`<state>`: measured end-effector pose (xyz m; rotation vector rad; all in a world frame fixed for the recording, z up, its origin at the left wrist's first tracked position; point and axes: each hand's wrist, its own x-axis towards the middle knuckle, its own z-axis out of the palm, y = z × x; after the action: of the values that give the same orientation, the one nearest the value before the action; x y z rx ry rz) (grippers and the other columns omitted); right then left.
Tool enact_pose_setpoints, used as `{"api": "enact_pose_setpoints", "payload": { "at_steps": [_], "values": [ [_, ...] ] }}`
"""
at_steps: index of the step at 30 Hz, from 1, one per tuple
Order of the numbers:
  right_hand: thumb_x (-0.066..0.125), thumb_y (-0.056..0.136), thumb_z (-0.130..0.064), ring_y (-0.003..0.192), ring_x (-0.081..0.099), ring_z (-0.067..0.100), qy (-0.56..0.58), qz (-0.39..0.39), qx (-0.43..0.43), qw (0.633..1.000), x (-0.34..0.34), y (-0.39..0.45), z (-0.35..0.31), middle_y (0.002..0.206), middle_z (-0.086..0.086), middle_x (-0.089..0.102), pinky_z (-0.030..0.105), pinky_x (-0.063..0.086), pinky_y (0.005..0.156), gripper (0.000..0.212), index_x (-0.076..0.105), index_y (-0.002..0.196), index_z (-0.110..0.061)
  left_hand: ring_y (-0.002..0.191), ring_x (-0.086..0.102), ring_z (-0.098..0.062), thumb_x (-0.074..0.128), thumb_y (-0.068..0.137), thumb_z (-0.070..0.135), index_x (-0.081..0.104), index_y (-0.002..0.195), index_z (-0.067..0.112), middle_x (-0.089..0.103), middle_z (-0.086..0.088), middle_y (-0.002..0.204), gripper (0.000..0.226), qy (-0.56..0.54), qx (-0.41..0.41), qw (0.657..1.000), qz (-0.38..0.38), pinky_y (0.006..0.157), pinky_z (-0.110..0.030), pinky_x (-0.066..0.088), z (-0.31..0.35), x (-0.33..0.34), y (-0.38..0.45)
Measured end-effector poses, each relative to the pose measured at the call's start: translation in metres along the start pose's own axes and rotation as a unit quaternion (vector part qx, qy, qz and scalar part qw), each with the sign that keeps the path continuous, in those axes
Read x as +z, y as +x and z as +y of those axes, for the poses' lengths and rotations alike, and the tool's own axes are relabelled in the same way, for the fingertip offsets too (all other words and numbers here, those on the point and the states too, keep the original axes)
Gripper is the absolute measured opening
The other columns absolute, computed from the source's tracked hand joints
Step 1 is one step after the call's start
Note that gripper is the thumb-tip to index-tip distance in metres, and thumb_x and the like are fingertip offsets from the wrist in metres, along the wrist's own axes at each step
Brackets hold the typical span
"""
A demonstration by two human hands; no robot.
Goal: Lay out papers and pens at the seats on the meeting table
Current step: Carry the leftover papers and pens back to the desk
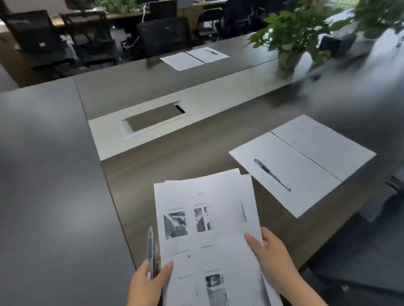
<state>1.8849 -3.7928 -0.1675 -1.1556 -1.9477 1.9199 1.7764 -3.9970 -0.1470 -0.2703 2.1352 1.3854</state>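
Bench [196, 150] fills most of the room from where I stand, a long dark wood-grain top with a pale strip down its middle and a rectangular cable hatch [154, 119] set into that strip. Black office chairs [163, 36] line its far side, and a leafy potted plant [288, 40] stands on the pale strip toward the right. Two places are laid. At the near right, two white sheets [303, 164] lie side by side on the bench, touching along one edge, with a dark pen [272, 174] resting diagonally on the left sheet. At the far side, in front of a chair, another pair of sheets [194, 58] lies flat with a pen [211, 51] on its right sheet. Close to the person, a stack of printed papers [209, 240] with small grey photographs is held above the bench edge by both hands. The left hand [148, 287] has its thumb pressed on the top page, and its grip also holds two clear pens [151, 252] upright beside the stack. The right hand [270, 256] grips the stack's right edge, thumb on top and fingers underneath.
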Motion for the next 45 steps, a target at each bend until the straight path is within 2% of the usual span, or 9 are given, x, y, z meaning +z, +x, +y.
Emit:
{"api": "enact_pose_setpoints", "payload": {
  "at_steps": [5, 8, 19, 26, 31, 32, 33, 42, 45],
  "values": [
    [0.055, 0.089, -0.032, 0.083, 0.07, 0.006, 0.095, 0.163, -0.014, 0.982, -0.04, -0.1, 0.008, 0.093, -0.016, 0.071, 0.017, 0.054, 0.065, 0.008, 0.06, 0.095, -0.031, 0.095, 0.055, -0.026, 0.075, 0.092, 0.01, 0.065, 0.125, 0.0, 0.066, -0.011, 0.099, 0.036, 0.044, 0.072, 0.988, -0.13, 0.089, -0.039, 0.047, 0.01, 0.01, -0.039],
    [0.056, 0.089, -0.025, 0.079, 0.07, 0.002, 0.142, 0.259, -0.02, 0.955, -0.079, -0.17, 0.024, 0.09, -0.013, 0.074, 0.012, 0.053, 0.059, 0.011, 0.063, 0.097, -0.026, 0.063, 0.047, -0.019, 0.074, 0.092, 0.007, 0.068, 0.121, -0.009, 0.063, -0.001, 0.062, 0.034, 0.092, 0.12, 0.965, -0.214, 0.059, -0.031, 0.04, 0.014, 0.046, -0.071],
    [0.059, 0.086, -0.026, 0.092, 0.069, 0.015, 0.21, 0.583, 0.048, 0.783, -0.213, -0.376, 0.14, 0.091, -0.008, 0.075, 0.036, 0.055, 0.085, 0.012, 0.068, 0.093, -0.025, 0.087, 0.068, -0.013, 0.073, 0.092, 0.01, 0.075, 0.097, 0.012, 0.078, 0.004, 0.073, 0.006, 0.202, 0.215, 0.81, -0.506, 0.072, -0.019, 0.055, -0.056, 0.245, -0.244],
    [0.055, 0.056, -0.08, 0.089, 0.055, 0.046, 0.188, 0.645, 0.078, 0.736, -0.354, -0.45, 0.198, 0.107, 0.032, 0.051, 0.052, 0.047, 0.088, 0.097, 0.051, 0.099, 0.006, 0.076, 0.058, -0.02, 0.073, 0.093, 0.012, 0.073, 0.082, 0.013, 0.069, -0.007, 0.078, 0.011, 0.235, 0.23, 0.759, -0.562, 0.064, -0.027, 0.043, -0.097, 0.403, -0.364],
    [0.052, 0.078, -0.056, 0.07, 0.052, 0.033, 0.208, 0.642, 0.089, 0.733, -0.469, -0.457, 0.21, 0.079, 0.022, 0.055, 0.036, 0.047, 0.072, 0.066, 0.055, 0.096, 0.007, 0.073, 0.057, -0.024, 0.074, 0.093, 0.016, 0.074, 0.085, 0.011, 0.067, -0.009, 0.077, 0.009, 0.237, 0.216, 0.757, -0.569, 0.066, -0.033, 0.041, -0.095, 0.502, -0.414],
    [0.052, 0.083, -0.051, 0.066, 0.047, 0.031, 0.219, 0.634, 0.094, 0.735, -0.491, -0.453, 0.213, 0.075, 0.021, 0.051, 0.043, 0.038, 0.096, 0.059, 0.056, 0.094, 0.007, 0.074, 0.056, -0.025, 0.074, 0.093, 0.017, 0.073, 0.084, 0.012, 0.066, -0.01, 0.077, 0.01, 0.236, 0.212, 0.759, -0.568, 0.065, -0.033, 0.04, -0.092, 0.522, -0.42],
    [0.05, 0.087, -0.047, 0.064, 0.042, 0.028, 0.224, 0.63, 0.098, 0.737, -0.514, -0.447, 0.216, 0.072, 0.019, 0.046, 0.029, 0.021, 0.072, 0.056, 0.053, 0.093, 0.009, 0.074, 0.054, -0.025, 0.074, 0.093, 0.017, 0.073, 0.083, 0.011, 0.064, -0.011, 0.077, 0.012, 0.231, 0.211, 0.762, -0.566, 0.064, -0.033, 0.039, -0.088, 0.543, -0.424],
    [0.043, 0.094, -0.038, 0.111, 0.047, 0.047, 0.205, 0.596, 0.087, 0.772, -0.785, -0.309, 0.228, 0.117, 0.029, 0.05, 0.059, 0.039, 0.096, 0.047, 0.05, 0.108, 0.007, 0.076, 0.048, -0.025, 0.078, 0.09, 0.021, 0.073, 0.084, 0.007, 0.057, -0.015, 0.078, 0.015, 0.182, 0.197, 0.796, -0.543, 0.067, -0.031, 0.038, -0.008, 0.818, -0.438],
    [0.042, 0.097, -0.028, 0.1, 0.064, 0.02, 0.219, 0.588, 0.07, 0.776, -0.883, -0.264, 0.205, 0.096, 0.0, 0.072, 0.033, 0.053, 0.08, 0.027, 0.068, 0.09, -0.021, 0.073, 0.047, -0.025, 0.08, 0.088, 0.022, 0.074, 0.082, 0.005, 0.055, -0.016, 0.076, 0.019, 0.164, 0.187, 0.796, -0.552, 0.065, -0.032, 0.036, 0.043, 0.912, -0.448]
  ]
}}
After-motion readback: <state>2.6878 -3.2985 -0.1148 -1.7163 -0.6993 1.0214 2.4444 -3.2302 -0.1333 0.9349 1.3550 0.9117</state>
